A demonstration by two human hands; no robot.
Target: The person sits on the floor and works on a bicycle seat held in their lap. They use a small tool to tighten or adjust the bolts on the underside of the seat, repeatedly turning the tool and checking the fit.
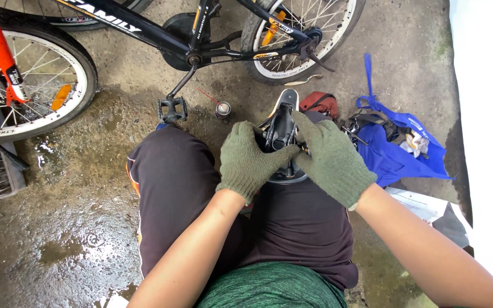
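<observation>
Both my hands wear green knit gloves. My left hand point(247, 159) and my right hand point(331, 157) close around a black bicycle saddle point(281, 132) that rests upside down on my right thigh, its rails and clamp facing up. The fingers of both hands meet at the clamp. My legs in dark shorts fill the middle of the view.
A black bicycle point(195, 40) stands ahead, its pedal point(172, 108) near my left knee. A small spray can point(222, 109) stands on the wet concrete. A red-forked wheel point(24, 80) is at left, a blue bag point(397, 145) with tools at right, a white wall point(486, 114) beyond.
</observation>
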